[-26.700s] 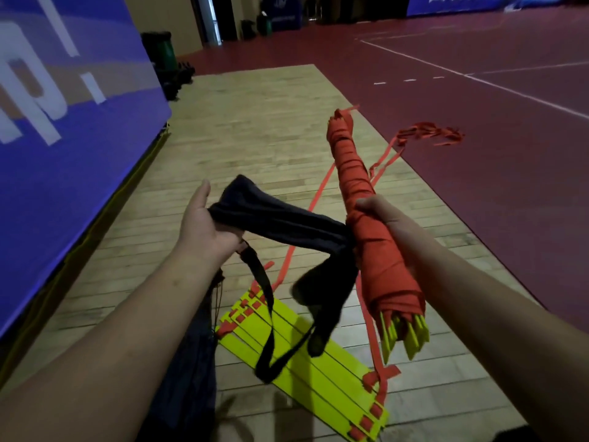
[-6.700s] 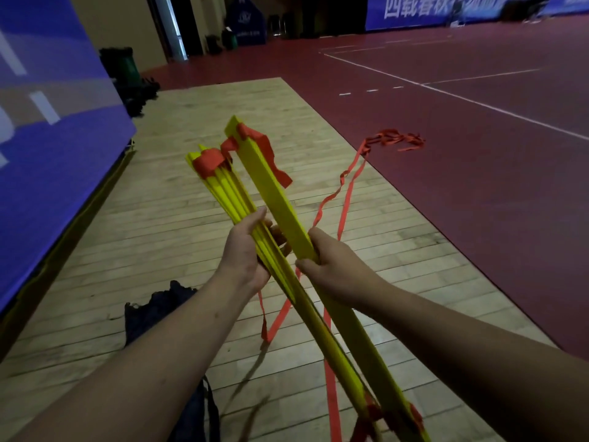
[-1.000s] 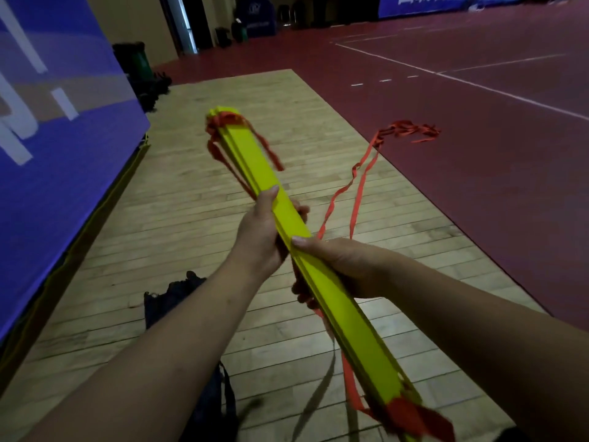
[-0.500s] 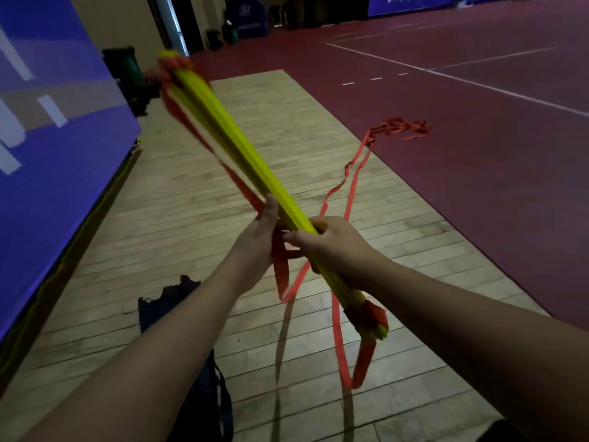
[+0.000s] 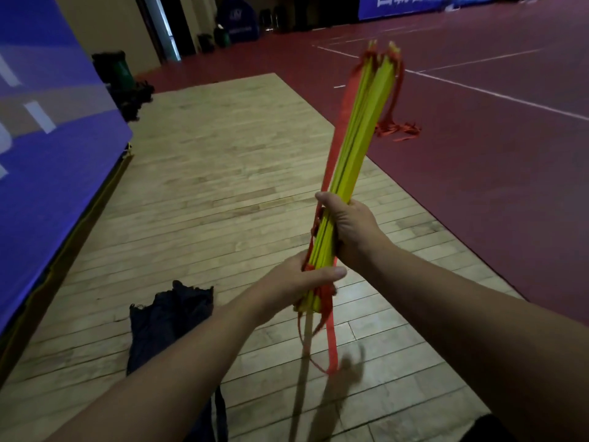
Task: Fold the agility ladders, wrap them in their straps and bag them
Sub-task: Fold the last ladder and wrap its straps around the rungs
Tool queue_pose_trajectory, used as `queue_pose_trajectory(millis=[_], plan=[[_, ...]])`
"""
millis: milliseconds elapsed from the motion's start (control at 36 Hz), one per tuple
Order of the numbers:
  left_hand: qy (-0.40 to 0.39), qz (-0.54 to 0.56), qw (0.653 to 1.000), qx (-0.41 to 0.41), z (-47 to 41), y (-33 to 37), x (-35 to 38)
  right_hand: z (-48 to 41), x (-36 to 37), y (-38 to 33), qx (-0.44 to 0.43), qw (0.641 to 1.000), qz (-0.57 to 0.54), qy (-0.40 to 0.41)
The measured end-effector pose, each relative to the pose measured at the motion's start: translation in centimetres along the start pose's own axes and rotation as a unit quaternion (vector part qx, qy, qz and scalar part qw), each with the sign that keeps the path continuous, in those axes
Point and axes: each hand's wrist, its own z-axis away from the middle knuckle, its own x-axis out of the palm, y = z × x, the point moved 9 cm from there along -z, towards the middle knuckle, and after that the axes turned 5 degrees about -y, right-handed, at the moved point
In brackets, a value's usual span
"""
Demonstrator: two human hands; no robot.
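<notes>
A folded bundle of yellow ladder rungs (image 5: pixel 357 145) stands almost upright in front of me, tilted a little to the right at the top. My left hand (image 5: pixel 302 279) grips its lower end. My right hand (image 5: pixel 350 224) grips it just above. An orange strap (image 5: pixel 338 129) runs up the bundle's left side, and a loop of strap (image 5: pixel 330 339) hangs below my left hand. More orange strap lies bunched (image 5: pixel 398 130) on the red floor behind the bundle. The dark bag (image 5: pixel 165 320) lies crumpled on the wooden floor at my lower left.
A blue padded wall (image 5: pixel 47 154) runs along the left. Dark bins and gear (image 5: pixel 122 81) stand at the far left corner. The wooden floor strip (image 5: pixel 216 173) meets the red court floor (image 5: pixel 494 161) on the right.
The bundle has swung from leaning far left to nearly upright. My left hand has slid down to its lower end, and my right hand now grips above it.
</notes>
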Motion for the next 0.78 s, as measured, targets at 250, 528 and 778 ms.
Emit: queue_pose_trajectory(millis=[250,528,778], plan=[[0.044,-0.013,0.999,-0.028,-0.1,-0.6,-0.2,-0.4,0.1,0.8,0.034,0.997,-0.064,-0.034],[0.271,-0.417,0.867,-0.026,3.2,3.3,-9.3,1.6,0.3,1.0,0.162,0.941,0.276,-0.111],[0.144,-0.671,0.727,0.027,3.4,3.6,-8.2,2.3,3.8,-4.1,-0.127,0.789,0.577,-0.17]])
